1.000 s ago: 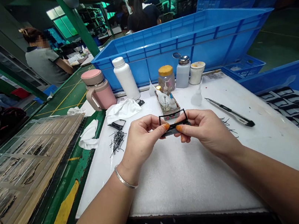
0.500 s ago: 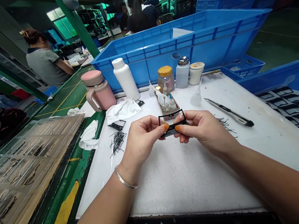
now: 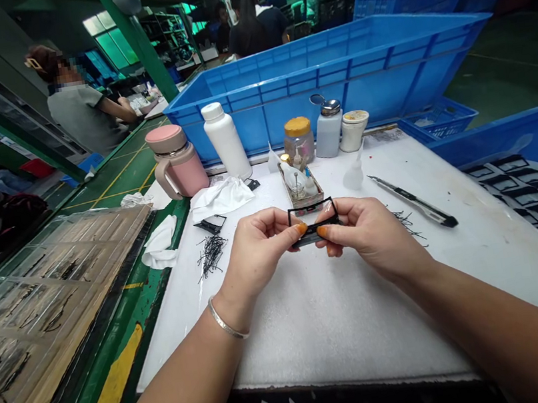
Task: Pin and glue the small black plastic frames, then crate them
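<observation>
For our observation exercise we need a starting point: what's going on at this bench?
A person pinches a small black-rimmed frame between left hand and right hand, thumbs on its lower edge, above the white foam mat. Thin black strands lie left of the hands, a slim tool to the right. Similar frames lie in the blue bin at far right.

White foam-covered bench (image 3: 344, 332) with pink mug (image 3: 177, 162), white bottle (image 3: 226, 142), cloth (image 3: 220, 198), black strands (image 3: 211, 254), cutter (image 3: 415, 202)
</observation>
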The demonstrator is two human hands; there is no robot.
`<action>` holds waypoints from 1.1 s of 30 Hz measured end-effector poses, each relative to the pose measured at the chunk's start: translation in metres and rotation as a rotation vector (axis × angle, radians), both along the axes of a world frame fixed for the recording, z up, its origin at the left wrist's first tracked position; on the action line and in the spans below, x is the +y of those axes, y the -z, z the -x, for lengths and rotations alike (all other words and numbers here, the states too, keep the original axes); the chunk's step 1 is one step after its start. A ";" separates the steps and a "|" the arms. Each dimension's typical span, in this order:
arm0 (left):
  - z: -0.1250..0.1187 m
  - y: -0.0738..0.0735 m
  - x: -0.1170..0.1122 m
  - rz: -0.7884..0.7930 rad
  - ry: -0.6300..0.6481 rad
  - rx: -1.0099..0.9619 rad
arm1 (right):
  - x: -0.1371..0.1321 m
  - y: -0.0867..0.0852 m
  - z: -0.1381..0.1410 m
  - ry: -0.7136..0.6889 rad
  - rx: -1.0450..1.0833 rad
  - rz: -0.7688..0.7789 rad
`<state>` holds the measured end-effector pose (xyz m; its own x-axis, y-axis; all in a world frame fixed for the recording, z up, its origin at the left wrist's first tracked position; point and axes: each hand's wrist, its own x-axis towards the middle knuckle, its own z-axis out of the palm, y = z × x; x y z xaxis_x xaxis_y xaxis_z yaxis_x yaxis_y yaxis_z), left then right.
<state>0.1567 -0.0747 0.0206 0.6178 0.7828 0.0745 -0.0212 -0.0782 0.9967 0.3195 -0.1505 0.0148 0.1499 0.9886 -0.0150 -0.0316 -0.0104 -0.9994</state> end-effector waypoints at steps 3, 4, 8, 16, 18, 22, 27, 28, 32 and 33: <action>0.000 0.001 0.002 0.041 0.001 -0.021 | 0.001 0.001 -0.003 -0.042 0.019 0.036; 0.001 0.002 0.002 0.057 0.002 -0.025 | 0.001 0.001 -0.004 -0.063 0.031 0.046; 0.001 0.003 0.004 0.125 0.020 -0.039 | 0.001 0.002 -0.008 -0.110 0.051 0.053; 0.001 0.004 0.004 0.130 0.018 -0.039 | 0.002 0.004 -0.006 -0.089 0.020 0.029; 0.001 0.004 0.004 0.130 0.009 -0.030 | 0.001 0.003 -0.005 -0.075 0.013 0.035; 0.000 0.004 0.003 0.129 0.016 -0.026 | 0.001 0.002 -0.004 -0.061 0.004 0.039; 0.000 0.004 0.004 0.152 0.024 -0.038 | 0.001 0.002 -0.007 -0.093 0.014 0.059; 0.001 0.004 0.004 0.162 0.022 -0.041 | 0.001 0.002 -0.009 -0.103 0.019 0.061; 0.003 0.001 0.007 0.233 0.041 -0.051 | 0.003 0.001 -0.017 -0.036 0.027 0.020; 0.003 0.001 0.007 0.259 0.053 -0.053 | 0.003 0.001 -0.018 0.004 0.019 -0.006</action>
